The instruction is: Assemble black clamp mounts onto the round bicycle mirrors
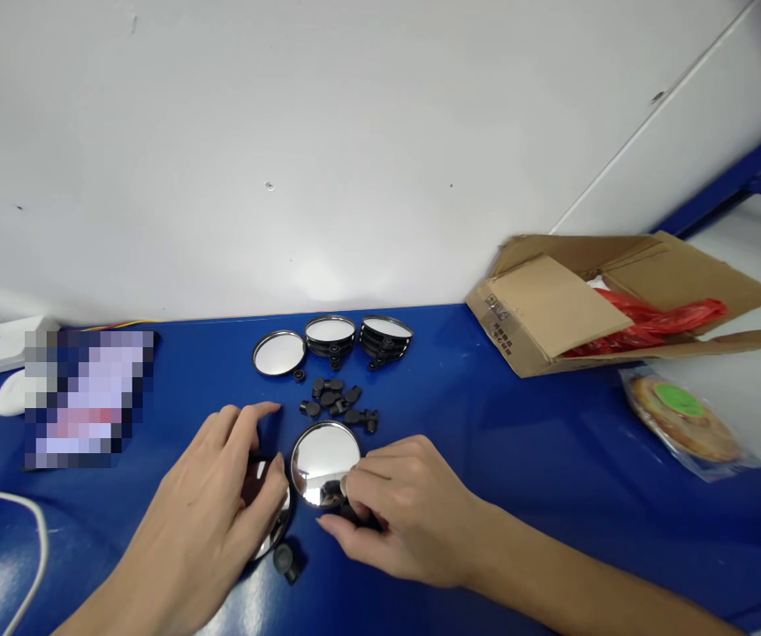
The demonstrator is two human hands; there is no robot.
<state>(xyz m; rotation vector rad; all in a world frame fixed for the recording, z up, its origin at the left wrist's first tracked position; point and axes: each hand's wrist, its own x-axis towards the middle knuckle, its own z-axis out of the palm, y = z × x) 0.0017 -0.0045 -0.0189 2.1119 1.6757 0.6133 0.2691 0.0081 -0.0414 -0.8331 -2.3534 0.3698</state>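
My left hand [221,503] lies over a round mirror [262,535] with a dark rim, its index finger stretched past the far edge and its thumb across the glass. The hand hides much of that mirror. At the mirror's lower right is a black joint piece [285,560]. Beside it a second round mirror [324,455] faces up. My right hand [407,512] is closed at this mirror's lower right edge, pinching a black mount [346,511] that the fingers mostly cover. Several loose black joint pieces [331,399] lie just beyond.
Farther back are a single mirror [279,353] and two stacks, a left stack [330,330] and a right stack [386,332]. A cardboard box [519,309] with red plastic stands at right, near a wrapped round item [685,424]. At left are a blurred-out device [88,397] and white cable [39,530].
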